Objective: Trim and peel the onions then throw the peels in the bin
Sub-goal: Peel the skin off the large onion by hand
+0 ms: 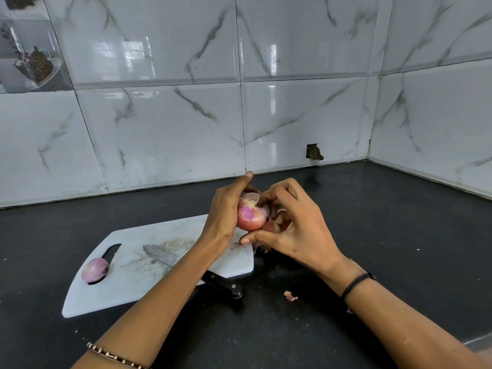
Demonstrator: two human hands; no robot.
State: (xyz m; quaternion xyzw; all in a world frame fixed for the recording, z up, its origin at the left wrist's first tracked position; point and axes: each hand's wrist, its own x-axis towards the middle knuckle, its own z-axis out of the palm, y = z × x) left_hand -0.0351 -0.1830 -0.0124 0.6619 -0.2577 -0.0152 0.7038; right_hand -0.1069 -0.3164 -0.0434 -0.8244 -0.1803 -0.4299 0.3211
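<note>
Above the white plastic cutting board [127, 288], the left hand [226, 209] grips a half-skinned pink onion [251, 217], right hand [292, 230] pinching its skin [262, 206]; one peeled purple onion [95, 270] lies there; binning remains.

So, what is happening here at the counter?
A person is peeling an onion above the board. The left grip holds the onion, and the right grip pinches the skin near its trimmed top. A second onion, which looks already peeled, lies at the board's left end. The knife lies on the board, untouched, its handle past the edge. One peel scrap lies on the counter. No bin is in view.
</note>
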